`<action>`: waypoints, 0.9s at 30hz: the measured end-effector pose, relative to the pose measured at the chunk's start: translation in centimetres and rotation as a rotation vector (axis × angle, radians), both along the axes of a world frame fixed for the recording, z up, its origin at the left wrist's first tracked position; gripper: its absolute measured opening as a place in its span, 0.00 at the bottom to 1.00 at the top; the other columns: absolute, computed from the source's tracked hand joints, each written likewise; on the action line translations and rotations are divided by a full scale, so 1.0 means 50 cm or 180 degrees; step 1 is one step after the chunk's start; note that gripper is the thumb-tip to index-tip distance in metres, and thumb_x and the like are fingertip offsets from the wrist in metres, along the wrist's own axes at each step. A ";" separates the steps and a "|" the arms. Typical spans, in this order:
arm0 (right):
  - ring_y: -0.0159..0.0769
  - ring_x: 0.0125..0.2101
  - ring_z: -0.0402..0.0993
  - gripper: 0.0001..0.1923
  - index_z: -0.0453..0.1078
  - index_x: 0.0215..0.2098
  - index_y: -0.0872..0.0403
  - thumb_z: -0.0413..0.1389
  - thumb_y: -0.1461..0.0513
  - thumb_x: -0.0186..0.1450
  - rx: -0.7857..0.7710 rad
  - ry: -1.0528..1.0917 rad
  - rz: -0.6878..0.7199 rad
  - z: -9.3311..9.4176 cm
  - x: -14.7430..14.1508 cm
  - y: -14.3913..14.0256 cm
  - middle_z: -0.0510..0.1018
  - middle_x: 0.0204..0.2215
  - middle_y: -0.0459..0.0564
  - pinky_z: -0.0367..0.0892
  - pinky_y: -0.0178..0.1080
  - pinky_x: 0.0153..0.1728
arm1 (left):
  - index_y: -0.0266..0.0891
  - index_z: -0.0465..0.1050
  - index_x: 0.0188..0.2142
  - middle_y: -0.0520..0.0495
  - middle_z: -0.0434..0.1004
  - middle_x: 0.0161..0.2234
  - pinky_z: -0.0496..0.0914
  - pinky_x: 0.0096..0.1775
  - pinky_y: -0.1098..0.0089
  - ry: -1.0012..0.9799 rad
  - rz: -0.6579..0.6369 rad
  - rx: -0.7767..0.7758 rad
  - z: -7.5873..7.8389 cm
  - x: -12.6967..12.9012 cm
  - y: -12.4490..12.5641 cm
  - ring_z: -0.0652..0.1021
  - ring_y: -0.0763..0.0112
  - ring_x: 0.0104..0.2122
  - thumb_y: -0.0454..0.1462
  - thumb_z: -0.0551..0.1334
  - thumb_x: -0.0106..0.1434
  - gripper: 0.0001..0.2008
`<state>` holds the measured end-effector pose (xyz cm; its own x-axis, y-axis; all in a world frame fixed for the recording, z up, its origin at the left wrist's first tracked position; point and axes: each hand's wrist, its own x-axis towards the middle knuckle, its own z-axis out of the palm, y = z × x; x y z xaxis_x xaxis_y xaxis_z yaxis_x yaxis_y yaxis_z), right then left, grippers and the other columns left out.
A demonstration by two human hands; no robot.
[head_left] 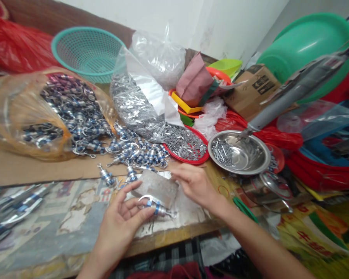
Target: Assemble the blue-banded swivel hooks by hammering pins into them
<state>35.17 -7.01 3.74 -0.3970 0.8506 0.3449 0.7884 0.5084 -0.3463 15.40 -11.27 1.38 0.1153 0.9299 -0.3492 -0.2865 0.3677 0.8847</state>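
Observation:
My left hand (120, 223) holds a small metal fitting with a blue ring and a hook end (155, 207) between thumb and fingers, low at the table's front. My right hand (193, 184) hovers just right of it, fingers curled, over a grey metal block (157, 188); I cannot see anything held in it. Several loose blue-ringed fittings (139, 153) lie scattered just beyond the block, spilling from an orange plastic bag (14, 112) full of them.
A red dish of small silver parts (189, 145) and a steel bowl of screws (240, 153) sit right of centre. A grey power tool (296, 91) hangs over the bowl. Finished pieces (11, 207) lie at left. A teal basket (88, 52), clear bags and green basin (305, 46) crowd the back.

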 end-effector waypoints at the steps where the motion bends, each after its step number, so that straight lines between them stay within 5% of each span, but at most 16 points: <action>1: 0.32 0.33 0.72 0.12 0.73 0.38 0.56 0.50 0.69 0.61 0.0060 -0.0038 0.0203 0.005 -0.019 -0.024 0.77 0.33 0.50 0.66 0.33 0.35 | 0.38 0.58 0.50 0.53 0.76 0.24 0.74 0.35 0.68 -0.0013 -0.0014 0.0007 0.000 -0.001 0.000 0.78 0.68 0.28 0.36 0.70 0.43 0.36; 4: 0.34 0.29 0.70 0.09 0.73 0.33 0.57 0.51 0.69 0.59 0.0119 -0.0444 0.0462 0.022 -0.060 -0.068 0.75 0.27 0.51 0.65 0.34 0.30 | 0.37 0.59 0.51 0.53 0.76 0.24 0.73 0.33 0.72 -0.0044 -0.0009 0.0074 -0.002 -0.001 -0.001 0.78 0.71 0.28 0.35 0.70 0.44 0.35; 10: 0.34 0.24 0.65 0.05 0.69 0.24 0.57 0.54 0.69 0.57 0.0173 -0.1272 0.0630 0.049 -0.090 -0.071 0.71 0.23 0.50 0.60 0.36 0.23 | 0.36 0.65 0.49 0.52 0.78 0.24 0.74 0.33 0.73 0.0082 0.0181 0.0166 -0.003 0.003 -0.006 0.78 0.71 0.28 0.35 0.69 0.43 0.32; 14: 0.38 0.26 0.66 0.02 0.69 0.26 0.60 0.55 0.70 0.56 0.0298 -0.1560 0.0804 0.063 -0.107 -0.077 0.71 0.23 0.53 0.61 0.38 0.24 | 0.37 0.77 0.36 0.48 0.82 0.28 0.75 0.34 0.67 0.0523 0.0170 0.0223 0.007 -0.001 -0.004 0.80 0.63 0.30 0.36 0.69 0.41 0.19; 19: 0.40 0.27 0.66 0.07 0.70 0.31 0.63 0.56 0.72 0.52 0.0054 -0.1990 0.0920 0.081 -0.116 -0.097 0.70 0.25 0.54 0.61 0.39 0.23 | 0.43 0.80 0.27 0.48 0.83 0.29 0.74 0.38 0.63 0.1335 -0.0138 0.0631 0.018 -0.011 0.004 0.80 0.57 0.32 0.37 0.68 0.43 0.08; 23: 0.39 0.29 0.65 0.14 0.70 0.38 0.62 0.53 0.73 0.54 -0.0300 -0.1596 0.0885 0.080 -0.084 -0.107 0.71 0.29 0.53 0.63 0.39 0.27 | 0.47 0.80 0.29 0.49 0.83 0.31 0.73 0.36 0.66 0.1651 -0.0389 0.1064 0.015 -0.012 0.005 0.80 0.60 0.32 0.39 0.66 0.47 0.07; 27: 0.33 0.33 0.67 0.17 0.71 0.41 0.56 0.47 0.74 0.59 -0.0795 -0.0029 0.0632 0.043 -0.039 -0.099 0.72 0.31 0.50 0.64 0.34 0.32 | 0.47 0.80 0.27 0.49 0.83 0.29 0.73 0.35 0.67 0.1676 -0.0398 0.1106 0.010 -0.013 0.003 0.80 0.61 0.30 0.39 0.65 0.48 0.06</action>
<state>33.23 -11.94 5.87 -0.5658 0.8141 0.1310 0.6859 0.5528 -0.4732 14.74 -11.10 1.90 0.1256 0.9897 -0.0693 0.2452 0.0367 0.9688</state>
